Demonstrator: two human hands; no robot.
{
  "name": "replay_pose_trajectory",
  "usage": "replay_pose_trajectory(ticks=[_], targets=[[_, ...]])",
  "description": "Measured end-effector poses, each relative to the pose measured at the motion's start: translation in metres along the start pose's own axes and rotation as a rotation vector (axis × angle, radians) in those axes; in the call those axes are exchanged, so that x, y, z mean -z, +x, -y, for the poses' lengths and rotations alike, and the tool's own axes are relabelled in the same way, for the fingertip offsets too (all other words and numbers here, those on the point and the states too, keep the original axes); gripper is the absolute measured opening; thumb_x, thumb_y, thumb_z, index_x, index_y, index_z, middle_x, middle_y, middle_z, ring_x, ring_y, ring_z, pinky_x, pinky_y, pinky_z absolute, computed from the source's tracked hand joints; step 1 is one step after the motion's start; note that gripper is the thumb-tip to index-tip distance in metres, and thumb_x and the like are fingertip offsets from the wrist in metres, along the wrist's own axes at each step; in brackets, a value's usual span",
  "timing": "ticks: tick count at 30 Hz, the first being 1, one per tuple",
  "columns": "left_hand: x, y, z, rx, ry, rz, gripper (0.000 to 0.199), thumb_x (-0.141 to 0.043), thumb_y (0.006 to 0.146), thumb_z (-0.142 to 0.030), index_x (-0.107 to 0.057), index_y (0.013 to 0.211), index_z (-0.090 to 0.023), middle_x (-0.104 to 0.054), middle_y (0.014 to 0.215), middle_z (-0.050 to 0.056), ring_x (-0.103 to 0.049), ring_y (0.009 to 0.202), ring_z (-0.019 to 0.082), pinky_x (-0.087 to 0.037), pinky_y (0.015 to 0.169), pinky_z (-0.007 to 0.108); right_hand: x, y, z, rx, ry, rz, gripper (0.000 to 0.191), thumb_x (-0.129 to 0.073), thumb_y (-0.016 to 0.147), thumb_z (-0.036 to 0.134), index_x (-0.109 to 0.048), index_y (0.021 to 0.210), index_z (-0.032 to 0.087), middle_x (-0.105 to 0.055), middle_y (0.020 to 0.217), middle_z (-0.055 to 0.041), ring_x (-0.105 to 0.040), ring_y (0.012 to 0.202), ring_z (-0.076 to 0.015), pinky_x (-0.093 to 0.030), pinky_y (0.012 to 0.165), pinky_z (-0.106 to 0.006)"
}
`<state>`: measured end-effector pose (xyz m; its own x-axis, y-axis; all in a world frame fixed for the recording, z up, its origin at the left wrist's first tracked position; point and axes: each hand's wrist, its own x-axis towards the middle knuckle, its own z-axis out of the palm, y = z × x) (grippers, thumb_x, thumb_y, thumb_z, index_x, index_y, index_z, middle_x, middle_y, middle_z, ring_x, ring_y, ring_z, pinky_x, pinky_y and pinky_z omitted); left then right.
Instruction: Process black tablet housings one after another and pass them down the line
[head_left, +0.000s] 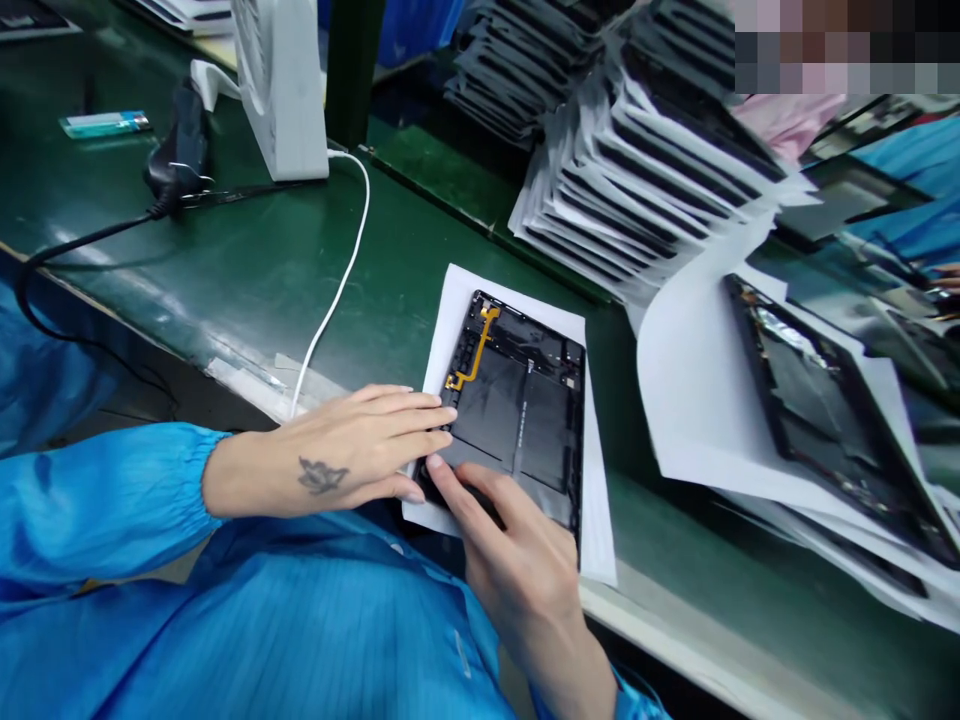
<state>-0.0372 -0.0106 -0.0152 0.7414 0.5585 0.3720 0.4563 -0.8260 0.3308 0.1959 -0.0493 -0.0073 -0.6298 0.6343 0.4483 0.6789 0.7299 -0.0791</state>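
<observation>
Handwork at the edge of 1 opened tablet (pixel 547 420), seen from above. The tablet lies with its inside facing up on white paper (pixel 598 490), which rests on the green table (pixel 420 250) directly before the worker. An orange ribbon (pixel 474 362) runs along the upper left part of the interior. The left hand (pixel 352 445) is extended, its fingers straight and laid close together, the tips resting over the tablet's left edge; its thumb lies lower, near the same edge. The right hand (pixel 525 560) is bent over the lower part of the tablet, with 1 digit reaching the left edge just below the left fingers. Because the right hand hides part of its own grip, whether it pinches or merely presses cannot be told.

The step in hand appears to be close finger work on this left edge, the left hand steadying and the right hand acting. The next move, in judgement, calls for light, even pressure there, with the frame kept still on the paper and the ribbon clear of the fingers.

Surroundings: at right, 1 further opened tablet (pixel 825 385) on paper; behind, a tall stack (pixel 622 190) of dark panels interleaved with sheets; at left, a white cable (pixel 351 260).
</observation>
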Motion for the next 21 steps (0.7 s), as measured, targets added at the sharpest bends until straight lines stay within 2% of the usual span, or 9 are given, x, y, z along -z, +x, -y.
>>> replay_pose_trajectory(ticks=[4,9,14,21], targets=[[-0.002,-0.001,0.0,0.005,0.007,-0.019,0.045,-0.055,0.104,-0.039,-0.058,0.137,-0.009,-0.058,0.147,0.016,-0.051,0.142,0.027,-0.044,0.118,0.045,0.005,0.001,0.0,0.058,-0.032,0.058,0.043,-0.045,0.095,-0.002,-0.064,0.132,0.012,-0.075,0.102,-0.0099,-0.067,0.08,-0.0161,-0.052,0.067,-0.027],[-0.002,-0.001,-0.001,0.012,-0.005,-0.014,0.044,-0.053,0.105,-0.038,-0.058,0.136,-0.008,-0.058,0.147,0.017,-0.051,0.142,0.027,-0.045,0.117,0.045,0.016,0.01,0.0,0.254,-0.178,0.129,0.032,-0.044,0.099,0.003,-0.066,0.122,0.001,-0.076,0.1,-0.0133,-0.058,0.067,-0.0161,-0.045,0.057,-0.032],[-0.002,-0.002,0.001,-0.007,-0.01,-0.022,0.043,-0.058,0.102,-0.035,-0.058,0.137,-0.008,-0.058,0.147,0.017,-0.05,0.142,0.028,-0.045,0.117,0.047,0.024,0.023,0.003,0.421,-0.326,0.209,0.034,-0.045,0.096,0.003,-0.067,0.122,-0.001,-0.074,0.095,-0.0119,-0.057,0.064,-0.017,-0.044,0.051,-0.033],[-0.003,-0.003,0.0,-0.002,0.005,-0.03,0.043,-0.06,0.101,-0.034,-0.059,0.135,-0.008,-0.057,0.147,0.018,-0.052,0.14,0.03,-0.047,0.116,0.047,0.032,0.027,0.005,0.493,-0.373,0.273,0.036,-0.047,0.092,0.001,-0.068,0.12,-0.003,-0.072,0.092,-0.0131,-0.058,0.058,-0.0175,-0.047,0.046,-0.035]])
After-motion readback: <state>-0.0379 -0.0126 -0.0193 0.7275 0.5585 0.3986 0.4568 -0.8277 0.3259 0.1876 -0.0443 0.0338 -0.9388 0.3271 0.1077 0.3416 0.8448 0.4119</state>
